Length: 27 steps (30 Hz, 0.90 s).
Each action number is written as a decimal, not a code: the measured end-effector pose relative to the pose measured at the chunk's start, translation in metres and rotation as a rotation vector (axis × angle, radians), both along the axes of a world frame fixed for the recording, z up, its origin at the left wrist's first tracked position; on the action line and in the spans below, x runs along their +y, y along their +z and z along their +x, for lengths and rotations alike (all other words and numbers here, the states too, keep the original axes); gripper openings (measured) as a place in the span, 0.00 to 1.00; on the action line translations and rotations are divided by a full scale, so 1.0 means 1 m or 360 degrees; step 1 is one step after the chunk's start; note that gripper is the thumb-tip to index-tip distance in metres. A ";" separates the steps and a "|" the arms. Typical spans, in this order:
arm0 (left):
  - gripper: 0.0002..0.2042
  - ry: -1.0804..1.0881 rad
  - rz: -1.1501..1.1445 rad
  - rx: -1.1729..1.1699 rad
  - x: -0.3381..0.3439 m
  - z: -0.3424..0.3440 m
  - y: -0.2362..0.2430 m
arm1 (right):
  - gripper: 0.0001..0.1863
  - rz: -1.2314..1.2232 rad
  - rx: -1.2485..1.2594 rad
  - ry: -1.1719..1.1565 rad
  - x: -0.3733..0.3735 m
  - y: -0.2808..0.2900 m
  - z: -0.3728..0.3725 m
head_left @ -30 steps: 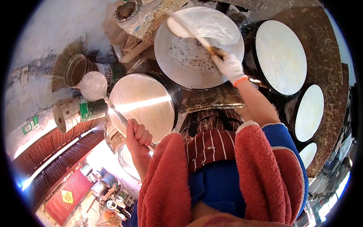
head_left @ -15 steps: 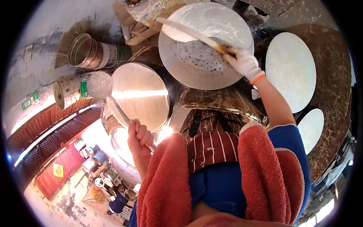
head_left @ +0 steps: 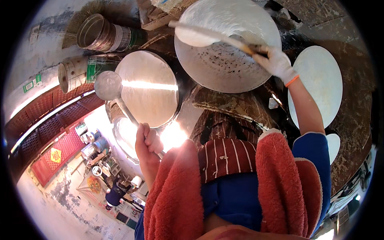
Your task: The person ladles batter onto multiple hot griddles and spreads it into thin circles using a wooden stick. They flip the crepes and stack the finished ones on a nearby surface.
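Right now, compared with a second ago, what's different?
The gloved right hand has moved toward the large round pan's right rim, swinging the long stick flatter. Nothing was taken up or released. The left hand keeps its fingers around the ladle.

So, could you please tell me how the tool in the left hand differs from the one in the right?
The ladle ends in a round head, while the stick is long and narrow.
A bare left hand grips the ladle; a gloved right hand grips the stick.
The stick crosses the wide pan; in the picture, the ladle's head lies left of that pan.
Both are held one-handed.
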<state>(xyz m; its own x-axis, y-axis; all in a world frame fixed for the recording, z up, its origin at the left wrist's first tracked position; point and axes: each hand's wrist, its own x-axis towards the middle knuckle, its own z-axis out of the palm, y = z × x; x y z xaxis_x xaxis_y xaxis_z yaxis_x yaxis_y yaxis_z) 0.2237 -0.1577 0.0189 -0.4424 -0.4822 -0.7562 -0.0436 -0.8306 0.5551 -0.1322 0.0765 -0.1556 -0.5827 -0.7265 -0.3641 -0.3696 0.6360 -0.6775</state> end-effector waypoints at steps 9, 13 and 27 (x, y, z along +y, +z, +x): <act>0.15 0.0152 0.0095 0.0012 0.031 0.012 -0.005 | 0.23 -0.0038 -0.0134 0.0308 -0.022 0.016 -0.016; 0.15 0.0223 0.0172 0.0086 0.044 0.026 -0.008 | 0.24 0.0011 -0.0178 0.0375 0.009 0.022 -0.014; 0.15 0.0023 0.0109 0.0059 0.041 0.052 -0.002 | 0.19 0.0042 -0.0207 0.0208 0.020 0.026 0.062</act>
